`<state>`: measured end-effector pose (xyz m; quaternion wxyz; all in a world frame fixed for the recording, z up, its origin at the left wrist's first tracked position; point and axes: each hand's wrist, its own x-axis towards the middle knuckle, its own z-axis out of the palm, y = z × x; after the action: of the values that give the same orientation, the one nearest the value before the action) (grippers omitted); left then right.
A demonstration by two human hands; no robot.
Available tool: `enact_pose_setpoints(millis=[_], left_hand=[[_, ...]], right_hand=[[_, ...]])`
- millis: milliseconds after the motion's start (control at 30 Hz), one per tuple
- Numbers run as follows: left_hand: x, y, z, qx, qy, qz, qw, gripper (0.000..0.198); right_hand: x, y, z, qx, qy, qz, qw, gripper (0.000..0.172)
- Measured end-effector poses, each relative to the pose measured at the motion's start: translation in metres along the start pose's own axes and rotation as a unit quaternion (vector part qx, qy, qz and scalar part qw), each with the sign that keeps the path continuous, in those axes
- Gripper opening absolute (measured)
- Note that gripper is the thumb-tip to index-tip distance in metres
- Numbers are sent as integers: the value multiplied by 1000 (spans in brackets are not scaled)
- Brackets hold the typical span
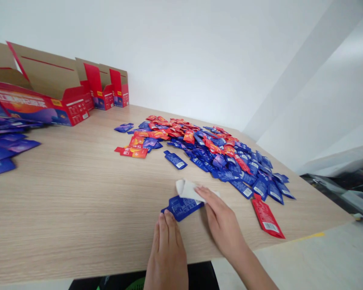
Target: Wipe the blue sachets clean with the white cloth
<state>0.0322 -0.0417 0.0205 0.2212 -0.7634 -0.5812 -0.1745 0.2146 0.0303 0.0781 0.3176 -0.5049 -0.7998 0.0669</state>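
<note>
A blue pouch (183, 207) with a narrow neck lies on the table in front of me, printed side up. My left hand (168, 245) rests its outstretched fingertips on the neck end and presses it against the tabletop. Over the pouch's far right part, my right hand (220, 215) holds a folded white wipe (187, 190), which covers some of that side. Whether the wipe is paper or cloth I cannot tell. To the right of this hand lies a single red pouch (268, 217). Another single blue pouch (175, 160) lies farther back.
A large heap of blue and red pouches (205, 151) spreads across the back and right of the wooden table (78, 209). Open red cardboard boxes (48, 100) line the back left. Stacked purple-blue pouches (9, 147) sit at the left edge. A white wall (184, 60) stands behind.
</note>
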Motion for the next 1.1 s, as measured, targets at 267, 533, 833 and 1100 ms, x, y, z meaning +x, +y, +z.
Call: enact_pose_setpoints(millis=[267,533,833,1100], left_hand=[[-3,-6,5,0,-4,15,1000,53],[-1,-2,1,3,-3,-5,1000,57],[-2,-8,3,6,-21,21,1000,51],[-2,0,7,5,2,-10,1000,54]], right_hand=[[7,-12,17,7,-81,-65,995,68],[2,30,-5,-44,38,65,996,50],[-1,-19,15,11,-70,-81,994,66],[-7,42,-8,-53,30,71,996,48]])
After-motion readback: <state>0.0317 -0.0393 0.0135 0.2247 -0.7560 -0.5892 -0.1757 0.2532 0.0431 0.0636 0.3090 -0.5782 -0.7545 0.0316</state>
